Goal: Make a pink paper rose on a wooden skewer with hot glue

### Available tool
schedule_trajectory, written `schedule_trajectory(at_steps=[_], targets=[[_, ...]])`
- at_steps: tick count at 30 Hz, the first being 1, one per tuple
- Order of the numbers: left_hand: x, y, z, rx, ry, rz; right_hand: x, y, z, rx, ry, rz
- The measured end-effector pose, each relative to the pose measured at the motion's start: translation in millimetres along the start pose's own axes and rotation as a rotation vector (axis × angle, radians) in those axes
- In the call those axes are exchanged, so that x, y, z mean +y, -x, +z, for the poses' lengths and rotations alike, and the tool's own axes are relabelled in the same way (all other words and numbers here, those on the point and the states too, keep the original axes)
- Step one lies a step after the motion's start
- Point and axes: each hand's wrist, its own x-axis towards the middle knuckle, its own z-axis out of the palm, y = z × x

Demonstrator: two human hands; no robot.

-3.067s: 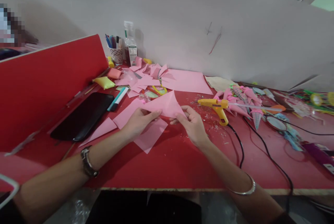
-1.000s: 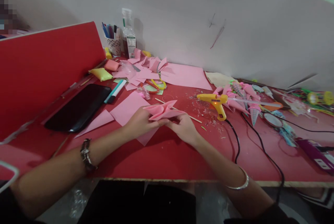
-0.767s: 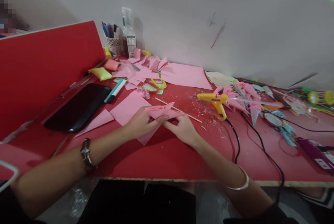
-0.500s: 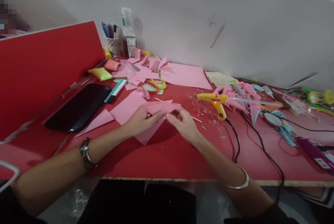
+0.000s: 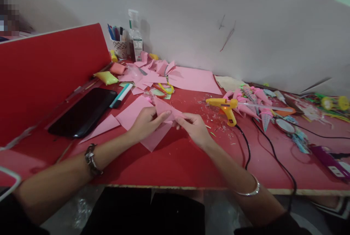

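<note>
Paper fills the middle of the head view: we hold a folded pink paper piece (image 5: 164, 108) between both hands, just above the red table (image 5: 177, 162). Our left hand (image 5: 144, 122) pinches its left side, thumb and forefinger closed on the fold, the other fingers curled under. Our right hand (image 5: 193, 127) meets it from the right, fingertips pressed together on the paper's lower right edge. The piece stands tilted, its point up and away from us. Beneath our hands lie flat pink paper triangles (image 5: 128, 118), touching the table. To the left a black tablet (image 5: 83, 111) lies flat beside the red divider panel (image 5: 51, 70), with a teal marker (image 5: 121, 95) just beside its far corner. Further back sits a heap of pink paper scraps (image 5: 153, 74), with scissors (image 5: 164, 91) at its near edge, and a large pink sheet (image 5: 194, 80) to the right of the heap. A pen cup (image 5: 119, 47) and a clear bottle (image 5: 135, 41) stand against the wall. To the right of our hands a yellow glue gun (image 5: 225, 106) rests on the table, its black cord (image 5: 247, 147) running toward the near edge. Beyond it lie small pink paper cones (image 5: 251, 101). We wear a dark bracelet (image 5: 91, 160) on the left wrist and a silver bangle (image 5: 250, 191) on the right.
</note>
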Motion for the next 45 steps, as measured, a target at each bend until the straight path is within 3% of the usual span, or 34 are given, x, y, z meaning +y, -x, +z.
schedule_trajectory(at_steps=[3,5,9,13,17,21,25,32,39,45], targets=[[1,-1,-1.2,0.053,-0.001,-0.037,0,1,0,-0.049,0.013,0.005],[1,0,-1.5,0.024,-0.007,-0.037,-1,1,1,-0.067,0.002,0.002],[-2,0,0.0,-0.127,-0.041,-0.026,-4,2,1,-0.057,0.087,-0.05],[-5,1,1.7,-0.308,-0.049,-0.038,-6,3,1,-0.182,0.181,-0.032],[-6,2,1.9,-0.372,-0.029,-0.069,-4,3,0,-0.203,0.221,-0.003],[-5,1,1.2,-0.358,0.046,-0.033,-1,3,-2,-0.111,0.264,-0.023],[-4,0,0.3,-0.34,0.091,-0.083,1,3,-1,0.033,0.234,-0.029],[-3,-1,-1.2,-0.288,0.075,-0.162,-2,1,0,-0.013,0.114,0.03],[-1,-5,-4.6,-0.165,0.105,-0.243,3,2,-1,0.023,0.046,-0.087],[0,-3,-5.5,-0.156,0.09,-0.218,5,4,-3,-0.135,0.17,-0.177]])
